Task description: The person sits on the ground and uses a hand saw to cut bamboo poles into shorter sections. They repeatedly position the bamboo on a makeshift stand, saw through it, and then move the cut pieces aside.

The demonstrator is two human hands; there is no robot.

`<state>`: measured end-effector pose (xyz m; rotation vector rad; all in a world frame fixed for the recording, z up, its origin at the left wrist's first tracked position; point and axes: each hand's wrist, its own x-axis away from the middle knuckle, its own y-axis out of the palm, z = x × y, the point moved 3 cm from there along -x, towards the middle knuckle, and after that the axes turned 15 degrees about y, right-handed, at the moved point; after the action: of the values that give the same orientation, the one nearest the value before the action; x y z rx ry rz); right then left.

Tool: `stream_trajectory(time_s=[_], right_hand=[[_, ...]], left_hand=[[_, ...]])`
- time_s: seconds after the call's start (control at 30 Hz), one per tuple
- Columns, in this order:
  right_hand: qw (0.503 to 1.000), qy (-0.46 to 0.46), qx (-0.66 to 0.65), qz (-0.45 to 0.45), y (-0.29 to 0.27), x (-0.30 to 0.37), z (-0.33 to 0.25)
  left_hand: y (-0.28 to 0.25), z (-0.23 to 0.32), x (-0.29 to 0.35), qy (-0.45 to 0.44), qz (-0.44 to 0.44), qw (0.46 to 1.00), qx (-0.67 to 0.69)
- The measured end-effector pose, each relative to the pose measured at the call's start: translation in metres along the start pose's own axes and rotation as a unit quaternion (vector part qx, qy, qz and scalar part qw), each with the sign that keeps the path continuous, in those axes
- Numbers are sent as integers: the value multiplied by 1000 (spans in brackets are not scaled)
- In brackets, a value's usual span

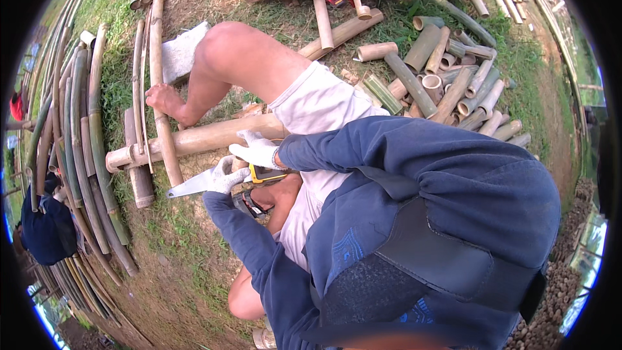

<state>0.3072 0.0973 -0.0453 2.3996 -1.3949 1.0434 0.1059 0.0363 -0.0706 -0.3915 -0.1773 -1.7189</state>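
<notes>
Gripping a silver saw (190, 185) in the gloved left hand (223, 176), fingers curled about the blade near its broader end, with the narrow tip poking out to the left of that grip. Has the gloved right hand (256, 150) just above and to the right of the grip, fingers loosely bent, close against a yellow-and-black piece (265, 174); cannot tell from this view any firm hold there, nor any join between piece and saw. Directly above the grip, near the right glove: a thick bamboo length (214, 137), stretching leftward. Left of the grip, crossing that length: a thinner bamboo pole (157, 58), with the toes of a bare foot (167, 100) over it, up and to the left. Past the foot, farther from the grip: a whitish slab (183, 53). Well left of the grip: a row of long bamboo poles (79, 133), and beyond them a person in dark clothing (48, 230). Well up and to the right of the grip: a heap of short bamboo pieces (447, 81).
</notes>
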Motion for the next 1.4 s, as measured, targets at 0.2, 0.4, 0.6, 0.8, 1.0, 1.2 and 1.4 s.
stream_trajectory(time_s=[0.2, 0.4, 0.6, 0.8, 1.0, 1.2, 1.4], right_hand=[[987, 65, -64, -129, 4, 19, -16], [899, -91, -212, -374, -70, 118, -118], [908, -177, -304, -226, -272, 155, -119], [888, 41, -172, 425, -470, 134, 66], [756, 73, 125, 639, -471, 145, 174], [892, -75, 127, 428, -363, 65, 88], [931, -222, 288, -21, -209, -14, -15]], left_hand=[[-5, 18, 11, 34, -31, 990, 130], [-98, -10, 59, 66, 440, 893, 74], [-124, -29, 53, 54, 595, 791, -134], [-114, -34, 37, 120, 571, 796, -164], [-111, -44, 35, 156, 606, 770, -127], [-88, -52, 24, 136, 576, 788, -168], [-64, -45, 7, 90, 426, 884, -173]])
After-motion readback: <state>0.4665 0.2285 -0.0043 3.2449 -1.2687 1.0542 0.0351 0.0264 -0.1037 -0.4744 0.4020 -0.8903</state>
